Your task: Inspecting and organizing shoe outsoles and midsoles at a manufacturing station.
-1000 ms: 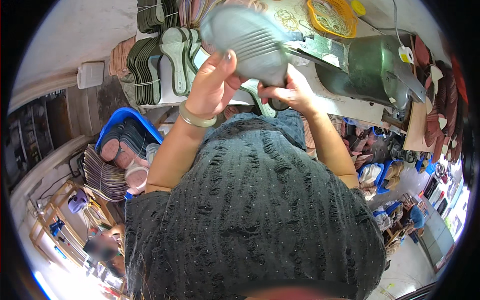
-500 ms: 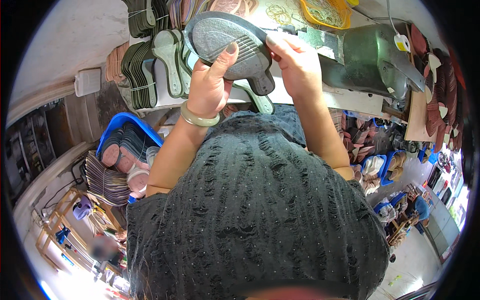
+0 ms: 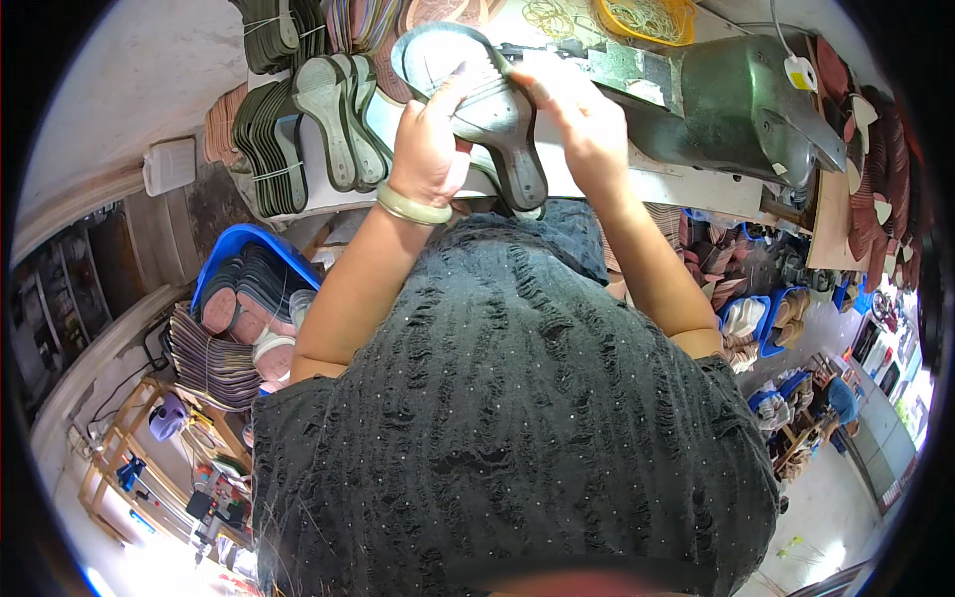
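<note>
A dark grey shoe sole (image 3: 484, 106) with ribbed lines across its middle is held up over the workbench, its wide end away from me and its narrow heel end toward me. Around its left edge my left hand (image 3: 430, 149) is closed, thumb lying on top; a pale bangle (image 3: 413, 206) circles that wrist. My right hand (image 3: 587, 129) pinches the sole's right rim with its fingertips, which are bright and slightly blurred. Several loose greenish-grey soles (image 3: 328, 119) lie on the bench left of my left hand, overlapping one another.
Tied bundles of soles (image 3: 257, 149) stand at the bench's left. A yellow basket (image 3: 652, 25) of rubber bands sits at the back, near a dark green machine housing (image 3: 741, 109) on the right. A blue bin (image 3: 244, 239) packed with soles is below left.
The sole has tipped and turned between my hands, so more of its narrow heel end shows. Both hands have shifted slightly, still on its edges.
</note>
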Demonstrator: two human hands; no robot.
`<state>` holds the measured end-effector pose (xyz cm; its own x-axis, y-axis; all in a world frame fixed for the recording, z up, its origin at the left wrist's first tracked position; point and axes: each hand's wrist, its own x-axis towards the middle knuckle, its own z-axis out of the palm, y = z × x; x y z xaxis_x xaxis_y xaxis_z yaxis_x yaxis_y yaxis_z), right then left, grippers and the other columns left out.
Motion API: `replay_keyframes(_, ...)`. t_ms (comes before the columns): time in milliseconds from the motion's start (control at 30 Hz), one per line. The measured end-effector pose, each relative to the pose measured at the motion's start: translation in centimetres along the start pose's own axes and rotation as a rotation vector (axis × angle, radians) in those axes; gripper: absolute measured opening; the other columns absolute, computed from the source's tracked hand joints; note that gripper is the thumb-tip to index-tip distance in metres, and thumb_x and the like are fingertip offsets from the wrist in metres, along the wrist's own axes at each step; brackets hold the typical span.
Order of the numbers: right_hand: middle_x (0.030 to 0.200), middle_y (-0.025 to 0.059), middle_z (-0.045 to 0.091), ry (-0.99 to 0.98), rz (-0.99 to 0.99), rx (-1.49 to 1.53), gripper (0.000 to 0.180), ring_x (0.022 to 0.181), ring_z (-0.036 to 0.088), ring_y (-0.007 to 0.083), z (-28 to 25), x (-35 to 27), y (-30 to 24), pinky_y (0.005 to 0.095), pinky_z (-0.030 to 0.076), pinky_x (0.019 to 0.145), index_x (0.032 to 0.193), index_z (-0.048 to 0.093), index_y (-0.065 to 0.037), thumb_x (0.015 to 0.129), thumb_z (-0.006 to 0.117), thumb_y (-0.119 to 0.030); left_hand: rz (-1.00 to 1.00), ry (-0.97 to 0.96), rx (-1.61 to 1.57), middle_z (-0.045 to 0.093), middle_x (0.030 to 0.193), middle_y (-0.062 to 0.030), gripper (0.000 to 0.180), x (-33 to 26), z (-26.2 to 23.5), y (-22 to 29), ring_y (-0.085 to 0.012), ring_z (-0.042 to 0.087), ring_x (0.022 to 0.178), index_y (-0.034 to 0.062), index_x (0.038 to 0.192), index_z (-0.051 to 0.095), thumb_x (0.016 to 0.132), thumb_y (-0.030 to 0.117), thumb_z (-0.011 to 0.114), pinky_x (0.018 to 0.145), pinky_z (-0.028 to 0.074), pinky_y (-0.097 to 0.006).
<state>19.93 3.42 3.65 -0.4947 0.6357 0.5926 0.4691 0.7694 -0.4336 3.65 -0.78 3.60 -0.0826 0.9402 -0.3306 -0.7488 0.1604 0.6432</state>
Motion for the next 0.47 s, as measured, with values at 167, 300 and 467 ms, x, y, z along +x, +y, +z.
replay_keyframes(167, 0.091, 0.0035, 0.06, 0.114, 0.79, 1.097, 0.046, 0.087, 0.056, 0.0094, 1.6, 0.1, 0.0, 0.0221, 0.044, 0.08, 0.124, 0.047, -0.001, 0.081, 0.064, -0.003, -0.075, -0.092, 0.022, 0.063, 0.106, -0.0109, 0.029, 0.5, 0.5, -0.2, -0.0162, 0.061, 0.095, -0.0051, 0.115, 0.056, 0.094, 0.013, 0.049, 0.082, 0.05, -0.03)
replay_keyframes(300, 0.093, 0.0014, 0.059, 0.498, 0.916, 1.275, 0.04, 0.087, 0.057, 0.0089, 2.4, -1.2, -1.0, 0.0215, 0.045, 0.077, 0.121, 0.047, -0.004, 0.083, 0.061, -0.001, -0.051, -0.124, 0.043, 0.06, 0.112, -0.012, 0.028, -0.5, 0.2, -0.8, -0.0209, 0.058, 0.103, -0.0016, 0.117, 0.053, 0.097, 0.016, 0.045, 0.09, 0.047, -0.034)
replay_keyframes(467, 0.117, 0.0069, 0.06, 0.151, 1.243, 1.48, 0.065, 0.095, 0.06, 0.0114, 0.6, -5.3, 0.0, 0.021, 0.049, 0.069, 0.135, 0.039, -0.002, 0.082, 0.07, -0.024, -0.003, -0.326, 1.002, 0.052, 0.125, -0.0106, 0.048, 1.2, -2.7, 0.5, -0.0205, 0.053, 0.109, 0.0002, 0.133, 0.035, 0.095, 0.023, 0.051, 0.094, 0.041, -0.034)
